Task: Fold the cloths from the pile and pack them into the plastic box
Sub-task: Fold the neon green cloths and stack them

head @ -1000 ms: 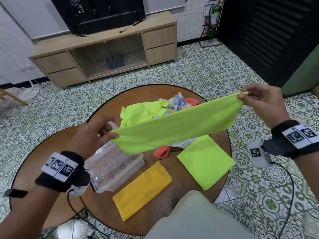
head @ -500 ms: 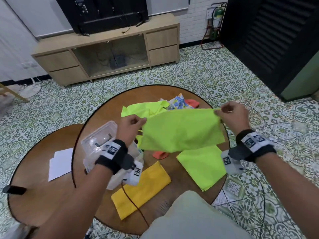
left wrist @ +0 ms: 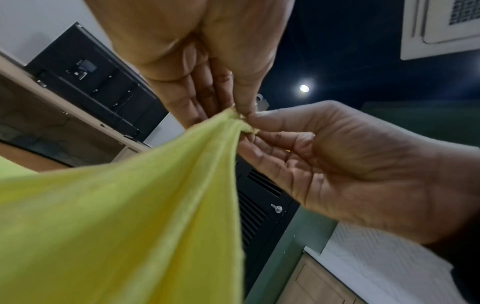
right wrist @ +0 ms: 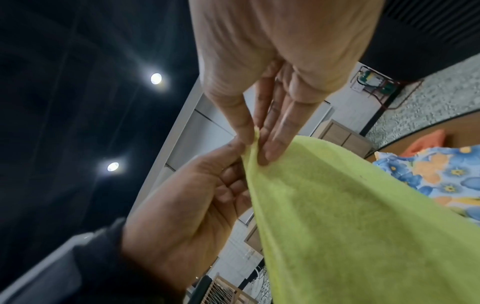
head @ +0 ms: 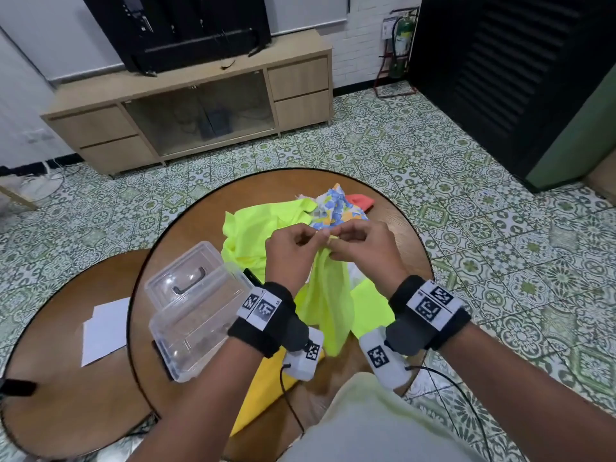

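1. Lime cloth (head: 328, 305), soft napped weave, hangs doubled above the round wooden worktop (head: 173, 261).
2. Left hand (head: 293, 251) and right hand (head: 361, 250) pinch its top corners together.
3. Clear plastic box (head: 196, 315) at left; cloth pile (head: 300, 218) behind, partly hidden by the hands.

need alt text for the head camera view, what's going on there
Both hands, left and right, pinch the top corners of a neon yellow cloth together above a round wooden table. A clear plastic box sits at left, with a cloth pile behind.
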A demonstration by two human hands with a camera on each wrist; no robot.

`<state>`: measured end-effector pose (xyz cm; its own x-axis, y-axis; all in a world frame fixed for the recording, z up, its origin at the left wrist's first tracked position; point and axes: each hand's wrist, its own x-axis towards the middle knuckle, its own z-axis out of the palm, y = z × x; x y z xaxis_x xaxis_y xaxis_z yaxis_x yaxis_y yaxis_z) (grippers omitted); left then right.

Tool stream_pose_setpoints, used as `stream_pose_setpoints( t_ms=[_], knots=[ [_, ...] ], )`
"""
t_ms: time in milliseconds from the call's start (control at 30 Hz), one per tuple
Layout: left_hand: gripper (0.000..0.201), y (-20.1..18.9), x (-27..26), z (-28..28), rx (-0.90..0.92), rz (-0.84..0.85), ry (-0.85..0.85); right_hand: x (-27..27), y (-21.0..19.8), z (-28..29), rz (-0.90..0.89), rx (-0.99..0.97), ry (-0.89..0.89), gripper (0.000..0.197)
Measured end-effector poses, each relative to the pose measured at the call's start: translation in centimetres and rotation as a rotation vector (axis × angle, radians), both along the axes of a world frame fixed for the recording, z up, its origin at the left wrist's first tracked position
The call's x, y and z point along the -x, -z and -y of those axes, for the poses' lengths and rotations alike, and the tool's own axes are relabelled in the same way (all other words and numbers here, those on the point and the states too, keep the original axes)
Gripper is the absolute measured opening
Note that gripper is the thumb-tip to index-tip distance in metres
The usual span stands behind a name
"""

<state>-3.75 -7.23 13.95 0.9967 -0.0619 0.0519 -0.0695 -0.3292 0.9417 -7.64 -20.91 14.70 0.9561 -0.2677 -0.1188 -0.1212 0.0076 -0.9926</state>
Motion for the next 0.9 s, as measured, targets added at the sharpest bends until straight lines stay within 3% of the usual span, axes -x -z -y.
stream_pose_setpoints(
  t_ms=[67,133,200,300,367,400,533,600,733,833,900],
  knots=[
    [0.023,-0.1,0.4,-0.6,-0.046,0.028,0.054,0.4,-0.4,0.3,-0.020,-0.087,-0.101,0.012],
    [0.021,-0.3,0.7,-1.2,-0.103,0.071,0.101,0.5,-0.6,1.0,-0.007,-0.042,-0.239,0.025],
    [0.025,-0.8,1.1,-1.8,-0.123,0.123,0.151,0.2,-0.6,2.2,0.118,0.262,-0.313,0.044],
    [0.013,-2.3,1.3,-2.4,-0.126,0.169,0.264,-0.7,-0.2,4.6,0.298,0.775,-0.421,0.067],
    [0.013,-3.3,1.2,-2.9,-0.148,0.186,0.361,-1.3,0.6,5.8,0.210,0.957,-0.638,0.090],
    [0.015,-3.7,1.1,-3.2,-0.150,0.183,0.410,-1.5,1.2,6.2,0.143,1.024,-0.703,0.093],
    [0.041,-4.0,-0.2,-5.3,-0.232,0.142,0.470,-1.0,2.1,7.5,0.114,1.053,-0.699,0.029],
    [0.044,-3.5,-0.6,-6.4,-0.386,0.171,0.465,-0.7,2.1,8.2,0.100,1.053,-0.696,0.023],
    [0.035,-2.1,-1.0,-7.4,-0.592,0.152,0.500,-0.1,2.0,8.5,0.117,0.858,-0.630,0.019],
    [0.044,-1.7,-0.7,-6.5,-0.697,0.112,0.585,0.1,0.8,7.2,0.194,0.792,-0.586,0.017],
    [0.060,-1.9,0.0,-4.7,-0.734,0.152,0.619,-0.2,-0.5,5.7,0.244,0.807,-0.579,0.019]
  ],
)
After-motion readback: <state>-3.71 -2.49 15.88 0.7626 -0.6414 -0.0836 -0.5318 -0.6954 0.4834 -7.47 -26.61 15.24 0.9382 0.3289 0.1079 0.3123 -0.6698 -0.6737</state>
